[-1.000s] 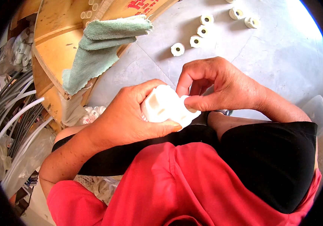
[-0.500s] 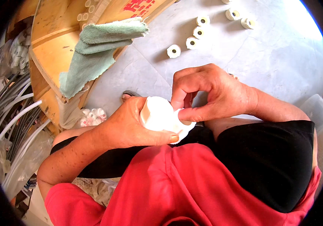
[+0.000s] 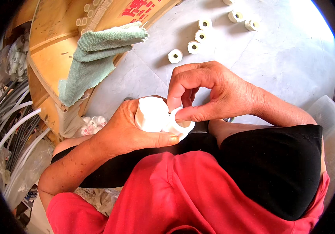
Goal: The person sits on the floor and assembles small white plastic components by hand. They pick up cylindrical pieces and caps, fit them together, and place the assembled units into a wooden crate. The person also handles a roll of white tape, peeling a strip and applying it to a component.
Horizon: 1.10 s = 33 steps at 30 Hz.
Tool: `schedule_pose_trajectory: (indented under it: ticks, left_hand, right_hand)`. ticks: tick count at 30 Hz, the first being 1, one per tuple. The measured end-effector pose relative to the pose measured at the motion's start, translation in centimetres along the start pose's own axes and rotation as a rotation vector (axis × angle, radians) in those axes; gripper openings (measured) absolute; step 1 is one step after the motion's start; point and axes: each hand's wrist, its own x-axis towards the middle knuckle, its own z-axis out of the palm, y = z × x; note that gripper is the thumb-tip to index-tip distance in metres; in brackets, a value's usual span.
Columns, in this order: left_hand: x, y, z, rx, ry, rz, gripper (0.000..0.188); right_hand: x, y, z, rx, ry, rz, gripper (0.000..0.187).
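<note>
My left hand [image 3: 123, 126] is wrapped round a white plastic pipe fitting [image 3: 152, 114], its thumb stretched along the near side. The fitting has a solid-looking cylinder on the left and an open, ring-shaped mouth [image 3: 184, 126] on the right, tilted up toward me. My right hand [image 3: 210, 91] is closed in a pinch at that mouth, the thumb dipping inside the rim and the index finger on its far edge. Whether a small part lies between those fingertips is hidden. Both hands are over my lap.
Several white round fittings [image 3: 175, 56] stand on the grey floor ahead. A wooden box [image 3: 56, 58] at the left has a green cloth [image 3: 93, 54] draped over its edge. White and dark tubes [image 3: 15, 130] lie at far left, near a bag of small white parts [image 3: 93, 125].
Both hands and the fitting have shifted slightly left. The fitting's open mouth now shows more, and the right thumb stays at its rim.
</note>
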Motion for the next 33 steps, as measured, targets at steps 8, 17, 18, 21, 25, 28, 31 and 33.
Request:
schedule_pose_trajectory:
  ticks: [8, 17, 18, 21, 25, 28, 31, 33]
  left_hand:
    - [-0.4, 0.3, 0.2, -0.008, 0.041, -0.002, 0.036]
    - [-0.7, 0.5, 0.2, 0.038, -0.015, 0.076, 0.041]
    - [-0.8, 0.5, 0.3, 0.023, -0.017, 0.072, 0.041]
    - [-0.9, 0.5, 0.3, 0.015, -0.008, 0.078, 0.041]
    - [-0.9, 0.3, 0.4, -0.013, 0.02, 0.102, 0.042]
    - [-1.0, 0.2, 0.3, -0.02, 0.018, 0.103, 0.042]
    - [-1.1, 0.0, 0.2, -0.007, 0.021, 0.14, 0.043]
    - [-1.1, -0.2, 0.2, -0.034, 0.025, 0.136, 0.043]
  right_hand:
    - [-0.9, 1.0, -2.2, -0.21, 0.216, 0.026, 0.021]
    - [-7.4, 6.6, -12.2, -1.326, 0.854, 0.381, 0.03]
    - [-7.9, 6.6, -12.3, -1.41, 0.859, 0.442, 0.033]
    - [-8.3, 6.9, -12.7, -1.567, 0.822, 0.535, 0.037]
    - [-8.3, 7.5, -13.5, -1.686, 0.766, 0.517, 0.04]
    - [-8.1, 7.6, -14.2, -1.681, 0.772, 0.538, 0.041]
    - [-7.9, 7.6, -14.1, -1.641, 0.741, 0.58, 0.043]
    - [-7.7, 7.8, -14.1, -1.63, 0.704, 0.566, 0.043]
